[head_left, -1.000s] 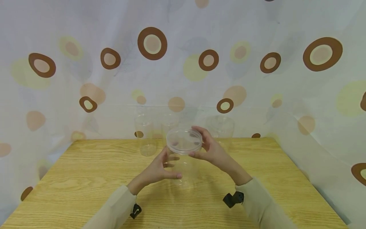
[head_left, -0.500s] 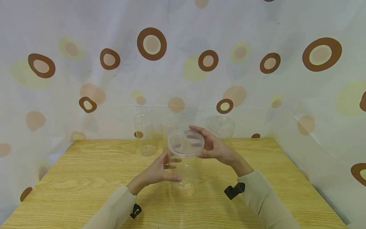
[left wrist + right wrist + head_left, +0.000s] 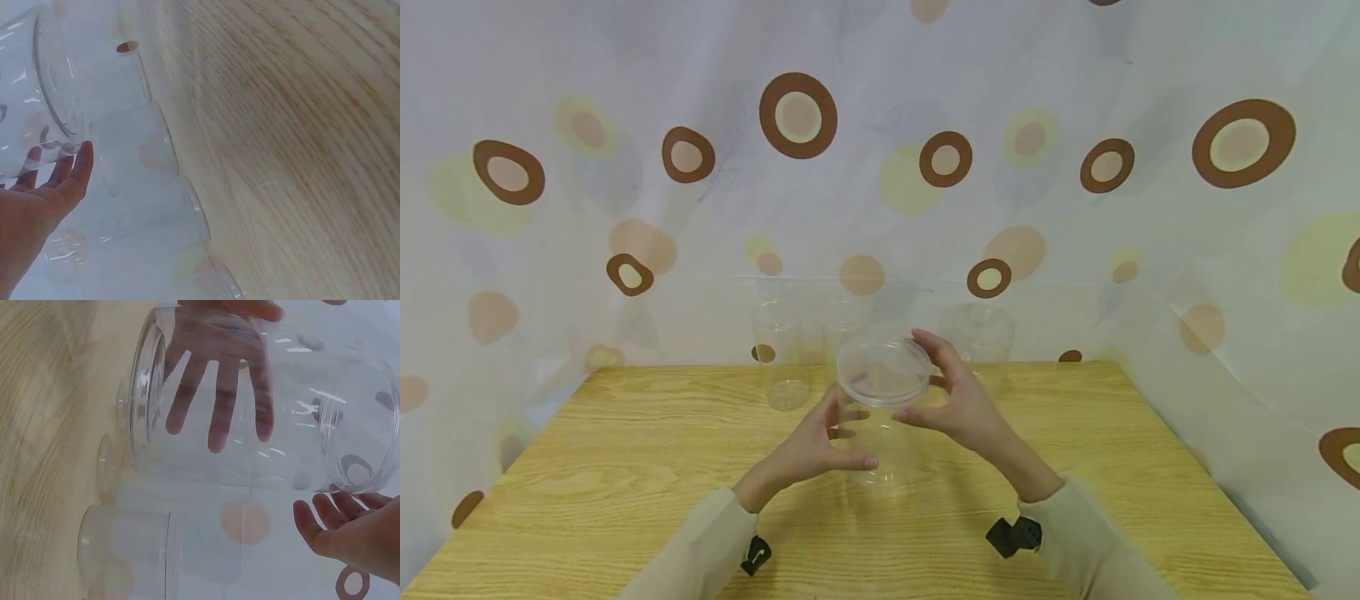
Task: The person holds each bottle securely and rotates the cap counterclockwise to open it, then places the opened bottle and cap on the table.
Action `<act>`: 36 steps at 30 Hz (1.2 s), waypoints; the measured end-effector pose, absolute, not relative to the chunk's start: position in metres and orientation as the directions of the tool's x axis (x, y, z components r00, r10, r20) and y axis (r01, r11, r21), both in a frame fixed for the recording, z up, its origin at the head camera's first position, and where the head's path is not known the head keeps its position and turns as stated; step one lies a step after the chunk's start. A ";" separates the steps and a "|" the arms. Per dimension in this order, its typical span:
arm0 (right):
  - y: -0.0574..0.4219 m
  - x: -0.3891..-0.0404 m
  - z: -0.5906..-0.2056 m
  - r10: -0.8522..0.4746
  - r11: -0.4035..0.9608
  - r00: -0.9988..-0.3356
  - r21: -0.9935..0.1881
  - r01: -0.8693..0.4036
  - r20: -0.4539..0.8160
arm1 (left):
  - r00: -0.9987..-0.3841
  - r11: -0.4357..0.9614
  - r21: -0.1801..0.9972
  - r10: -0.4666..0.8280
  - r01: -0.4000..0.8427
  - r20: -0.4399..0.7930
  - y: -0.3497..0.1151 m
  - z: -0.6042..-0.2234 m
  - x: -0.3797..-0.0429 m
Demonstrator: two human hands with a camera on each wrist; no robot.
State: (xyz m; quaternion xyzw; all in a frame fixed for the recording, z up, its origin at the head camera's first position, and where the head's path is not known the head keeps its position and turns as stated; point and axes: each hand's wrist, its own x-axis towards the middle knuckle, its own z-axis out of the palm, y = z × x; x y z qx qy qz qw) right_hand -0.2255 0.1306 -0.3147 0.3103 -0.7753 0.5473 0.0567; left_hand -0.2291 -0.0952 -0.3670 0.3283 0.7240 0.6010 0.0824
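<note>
A large clear jar [image 3: 891,446] stands upright at the middle of the head view, its base raised off the table. On top sits a clear round lid [image 3: 883,371] with a ridged rim. My left hand [image 3: 808,450] grips the jar's body from the left, thumb in front; in the right wrist view the fingers [image 3: 225,419] of this hand show spread through the clear wall. My right hand [image 3: 966,408] curves round the lid's right side, thumb just under its front rim and forefinger at the back.
Behind the hands, a tall clear jar [image 3: 787,358] stands at the back left of the wooden table [image 3: 647,467]. Another clear jar [image 3: 977,329] is at the back right, with one more between them. A patterned sheet [image 3: 880,167] hangs behind and beside the table.
My right hand has swung round the lid, first one way and then back, its thumb now slightly lower on the rim. The jar has shifted slightly right and back; my left hand keeps its grip.
</note>
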 end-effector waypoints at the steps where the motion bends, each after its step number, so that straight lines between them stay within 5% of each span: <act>1: 0.129 -0.225 -0.315 -0.402 0.225 -0.810 -0.811 -0.540 0.427 | -0.771 0.059 0.927 0.576 0.371 0.272 -0.095 -0.364 -0.227; 9: 0.130 -0.230 -0.316 -0.414 0.181 -0.820 -0.847 -0.500 0.395 | -0.766 0.064 0.926 0.584 0.372 0.268 -0.095 -0.378 -0.237; 17: 0.147 -0.253 -0.318 -0.684 -0.113 -0.645 -0.923 -0.369 0.342 | -0.728 0.065 0.912 0.626 0.405 0.278 -0.098 -0.386 -0.241; 23: 0.150 -0.256 -0.319 -0.731 -0.167 -0.591 -0.929 -0.331 0.341 | -0.719 0.062 0.911 0.636 0.407 0.278 -0.098 -0.388 -0.242; 28: 0.148 -0.248 -0.320 -0.695 -0.141 -0.623 -0.917 -0.373 0.360 | -0.733 0.067 0.909 0.618 0.411 0.286 -0.097 -0.387 -0.241; 36: 0.132 -0.225 -0.325 -0.497 0.042 -0.785 -0.894 -0.446 0.368 | -0.763 0.064 0.913 0.574 0.404 0.297 -0.097 -0.378 -0.234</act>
